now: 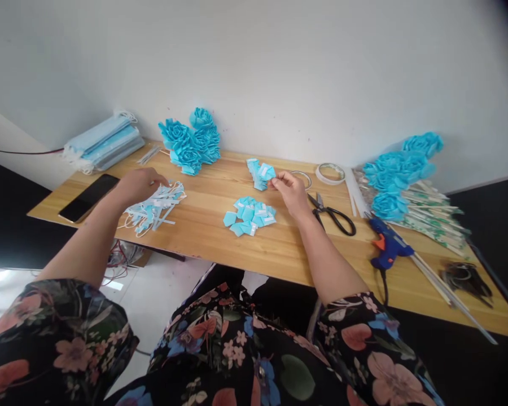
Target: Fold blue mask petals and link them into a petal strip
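Note:
My right hand [293, 194] is closed in a pinch on the edge of a light-blue fabric petal [267, 171] with white tape on it. Just left of that petal are more blue pieces [254, 166], touching or close to it. Nearer to me lies a loose cluster of cut blue petals [249, 214], several with white tape strips. My left hand [139, 185] is bent over a tangled pile of mask offcuts and ear loops [161, 208]. Its fingers are curled together at the pile's far edge, and what they pinch, if anything, is hidden.
A phone [88, 197] and stacked face masks [104, 141] are at the left. Blue fabric roses [190, 141] stand by the wall; more roses [400, 169] lie right. Scissors [338, 221], tape rolls [330, 173], a blue glue gun [389, 248] and wrapped sticks [436, 211] occupy the right side.

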Tool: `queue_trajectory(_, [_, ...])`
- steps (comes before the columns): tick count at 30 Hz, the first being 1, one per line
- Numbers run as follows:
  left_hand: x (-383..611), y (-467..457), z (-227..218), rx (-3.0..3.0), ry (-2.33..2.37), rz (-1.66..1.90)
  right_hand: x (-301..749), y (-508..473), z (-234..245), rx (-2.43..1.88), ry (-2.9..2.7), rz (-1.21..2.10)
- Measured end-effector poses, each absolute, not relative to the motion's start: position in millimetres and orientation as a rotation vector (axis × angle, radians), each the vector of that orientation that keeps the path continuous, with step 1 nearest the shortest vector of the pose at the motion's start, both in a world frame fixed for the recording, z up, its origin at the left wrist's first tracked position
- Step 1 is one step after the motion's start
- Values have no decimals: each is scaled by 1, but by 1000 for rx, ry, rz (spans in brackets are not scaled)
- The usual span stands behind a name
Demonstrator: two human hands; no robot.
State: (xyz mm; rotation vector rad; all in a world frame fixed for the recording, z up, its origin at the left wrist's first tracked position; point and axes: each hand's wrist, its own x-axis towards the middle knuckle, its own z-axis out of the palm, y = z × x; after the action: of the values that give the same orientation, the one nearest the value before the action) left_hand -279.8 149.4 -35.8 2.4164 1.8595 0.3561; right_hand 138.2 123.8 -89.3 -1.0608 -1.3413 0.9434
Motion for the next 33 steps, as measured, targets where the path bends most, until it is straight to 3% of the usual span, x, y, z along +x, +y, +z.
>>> queue_trajectory(4, [-237, 140, -18, 2505, 1694, 810, 135, 118, -82, -1045, -1405, 944])
queue_trajectory(7, [-179, 132, -13, 2305, 1425, 939, 132, 113, -75, -1028, -1470, 984])
queue_trajectory(12, [-95, 136, -23, 2097, 1043, 839, 132, 108, -70, -1019, -1572, 1049])
queue_trajectory(20, [-62, 152, -34, 1795, 936, 727, 138, 109, -67, -1059, -1601, 1003])
queue_trajectory(27, [-36, 155, -40, 1483, 870, 952, 140, 114, -70, -935, -1283, 1152])
queue_trajectory(33, [-18, 153, -57, 1275, 821, 1079, 137, 116, -72, -1017, -1262, 1070])
